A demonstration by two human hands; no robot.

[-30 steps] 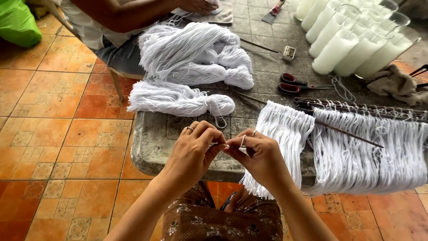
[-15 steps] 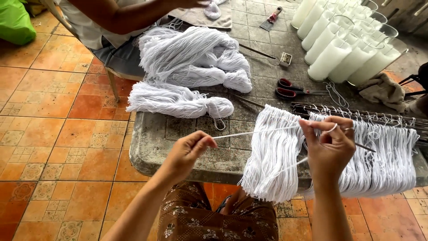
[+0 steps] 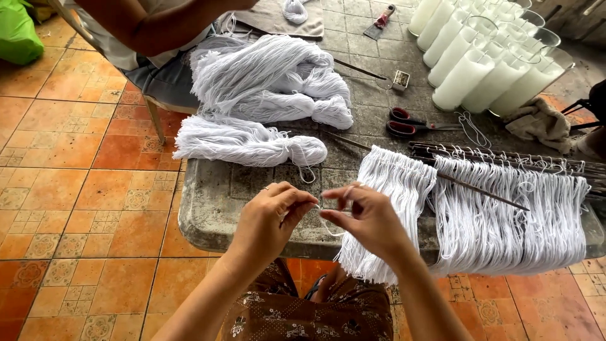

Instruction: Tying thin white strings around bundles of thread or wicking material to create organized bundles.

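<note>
Head view: white candles (image 3: 464, 79) in glasses (image 3: 483, 28)

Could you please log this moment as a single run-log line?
left hand: pinches white string | right hand: pinches same string | nearby: hanging string bundle, stone table, scissors

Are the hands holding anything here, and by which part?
Both hands, left and right, pinch a thin white string between fingertips, each near one end; the slack middle loops down between them.
</note>
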